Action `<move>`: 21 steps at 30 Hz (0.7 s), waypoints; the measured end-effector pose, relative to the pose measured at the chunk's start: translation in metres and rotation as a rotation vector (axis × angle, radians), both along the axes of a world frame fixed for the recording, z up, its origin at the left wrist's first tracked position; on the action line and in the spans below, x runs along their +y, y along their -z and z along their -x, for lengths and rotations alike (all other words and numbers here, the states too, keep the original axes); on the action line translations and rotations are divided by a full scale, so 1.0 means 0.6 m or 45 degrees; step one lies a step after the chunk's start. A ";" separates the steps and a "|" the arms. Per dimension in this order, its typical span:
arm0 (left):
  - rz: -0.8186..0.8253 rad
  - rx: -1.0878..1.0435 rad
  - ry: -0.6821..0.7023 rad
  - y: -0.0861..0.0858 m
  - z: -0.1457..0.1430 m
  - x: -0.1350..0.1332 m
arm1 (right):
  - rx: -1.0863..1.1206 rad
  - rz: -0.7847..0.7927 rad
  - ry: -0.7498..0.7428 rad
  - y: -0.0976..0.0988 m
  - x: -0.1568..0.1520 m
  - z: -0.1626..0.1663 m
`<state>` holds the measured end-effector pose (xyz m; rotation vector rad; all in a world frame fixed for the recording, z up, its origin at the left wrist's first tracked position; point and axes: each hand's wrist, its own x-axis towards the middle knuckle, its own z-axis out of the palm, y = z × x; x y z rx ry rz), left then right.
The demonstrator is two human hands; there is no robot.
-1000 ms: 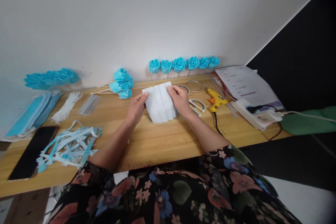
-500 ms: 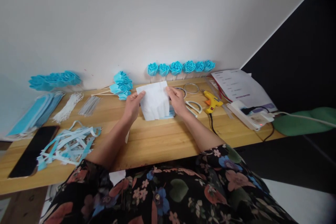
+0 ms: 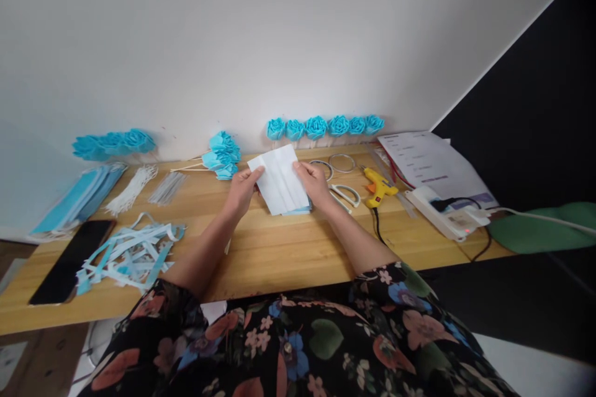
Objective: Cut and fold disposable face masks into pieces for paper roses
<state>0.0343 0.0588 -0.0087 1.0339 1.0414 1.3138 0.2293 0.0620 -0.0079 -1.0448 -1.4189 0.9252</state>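
A white, faintly creased sheet (image 3: 280, 181), perhaps mask fabric, is stretched flat between my two hands above the table. My left hand (image 3: 244, 190) pinches its left edge, thumb on top. On the opposite side my right hand (image 3: 313, 182) grips the upper right edge, also with the thumb in front. Below the sheet's lower edge a strip of blue material (image 3: 298, 210) peeks out; whether it is held or lies on the table I cannot tell. Just right of my right hand lie white-handled scissors (image 3: 348, 195), partly hidden by that hand.
Blue fabric flowers (image 3: 316, 127) line the wall, with others (image 3: 222, 155) on sticks. At left lie blue masks (image 3: 77, 198), white cords (image 3: 133, 189), grey strips (image 3: 167, 188), cut scraps (image 3: 130, 254) and a phone (image 3: 72, 262). A yellow glue gun (image 3: 379, 187) and power strip (image 3: 442, 214) are right.
The sheet has tilted, its lower end swinging to the right, and its surface looks flatter. Both hands keep their hold. The camera view has shifted slightly.
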 end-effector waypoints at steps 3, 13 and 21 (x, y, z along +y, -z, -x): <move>0.029 -0.009 0.064 0.002 0.001 -0.006 | 0.041 0.056 -0.047 0.002 -0.002 0.001; 0.077 -0.062 0.124 -0.003 -0.001 -0.026 | -0.052 0.078 0.011 0.004 -0.006 0.011; -0.018 0.060 -0.013 0.011 0.010 -0.017 | -0.084 -0.020 0.136 -0.003 -0.006 0.006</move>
